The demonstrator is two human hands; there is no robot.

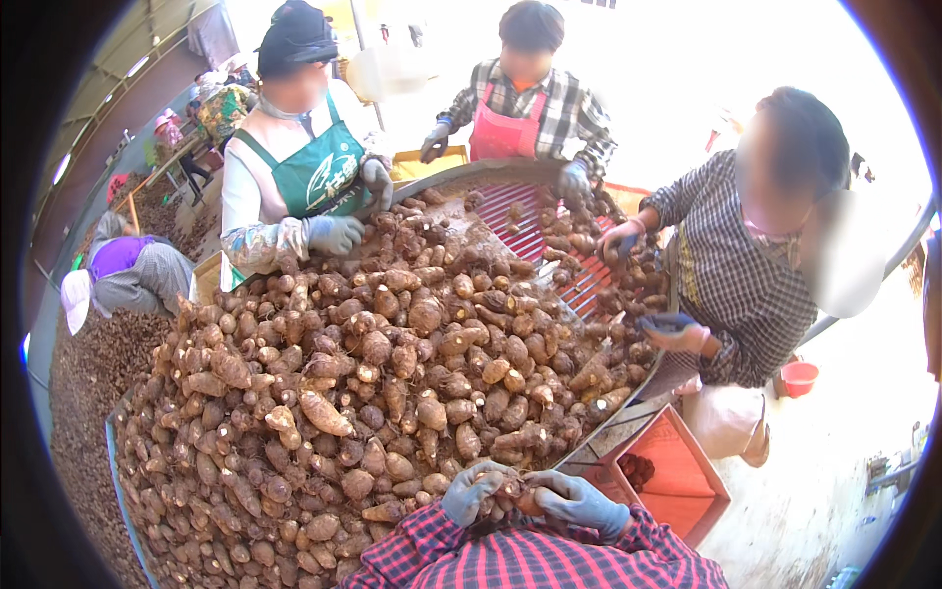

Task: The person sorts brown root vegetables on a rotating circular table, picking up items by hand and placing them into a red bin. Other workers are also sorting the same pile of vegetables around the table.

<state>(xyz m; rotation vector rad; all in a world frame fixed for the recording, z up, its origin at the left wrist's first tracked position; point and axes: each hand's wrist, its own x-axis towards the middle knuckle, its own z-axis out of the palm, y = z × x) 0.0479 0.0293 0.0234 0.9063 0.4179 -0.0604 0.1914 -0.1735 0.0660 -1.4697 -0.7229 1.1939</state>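
Note:
Near the bottom of the view, my left hand (pixel 473 492), in a blue-grey work glove, grips a cluster of brown taro corms (pixel 509 495). My right hand (pixel 581 502), gloved alike, holds the right end of the same cluster, close to my left. Both are at the near edge of a large heap of taro corms (pixel 383 353), just in front of my red and navy checked shirt. Fine roots and soil cling to many corms, and some show pale cut ends. My fingers partly hide the held cluster.
Three co-workers in gloves stand around the heap, by a red slatted grate (pixel 515 217) at its far side. An orange crate (pixel 673 471) holding a few dark pieces is at my right. A red basin (pixel 799 377) lies beyond. Another person (pixel 125 265) bends at far left.

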